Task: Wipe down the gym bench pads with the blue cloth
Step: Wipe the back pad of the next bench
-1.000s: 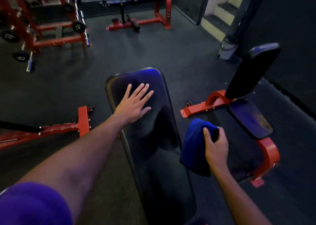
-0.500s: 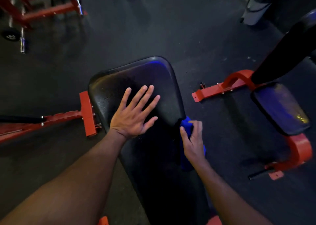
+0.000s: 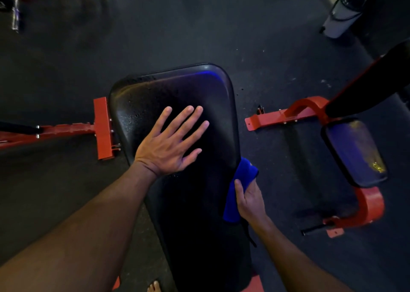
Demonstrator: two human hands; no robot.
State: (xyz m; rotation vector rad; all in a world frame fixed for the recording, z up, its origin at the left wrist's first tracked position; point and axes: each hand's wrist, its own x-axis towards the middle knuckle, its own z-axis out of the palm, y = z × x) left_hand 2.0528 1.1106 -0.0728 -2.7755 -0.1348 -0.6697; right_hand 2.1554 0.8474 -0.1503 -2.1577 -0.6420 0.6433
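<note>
Since the long black bench pad (image 3: 177, 96) fills the middle of our view and runs from its rounded far end back toward our body, we should treat its whole length as the surface to cover, working in overlapping strokes rather than dabbing at one spot. A second, smaller bench (image 3: 355, 149) on its red frame (image 3: 372, 205) stands well apart to the right on the dark floor (image 3: 199, 25), and we judge its pads will want the same treatment later, so the task looks only begun. Our left hand (image 3: 170, 147) lies flat on the upper part of the pad, fingers spread and holding nothing; it serves well as a brace, though we would need to lift it clear once the strokes reach that patch. Our right hand (image 3: 249, 200) is curled around the blue cloth (image 3: 238, 185), which is bunched against the pad's right edge, partly hanging down its side. To do this step well, we would open the cloth out flatter so more of it meets the vinyl, press with the palm, and draw it along the side wall and over the top. Fine speckles near the far left corner suggest moisture or grime, though we cannot tell which.
</note>
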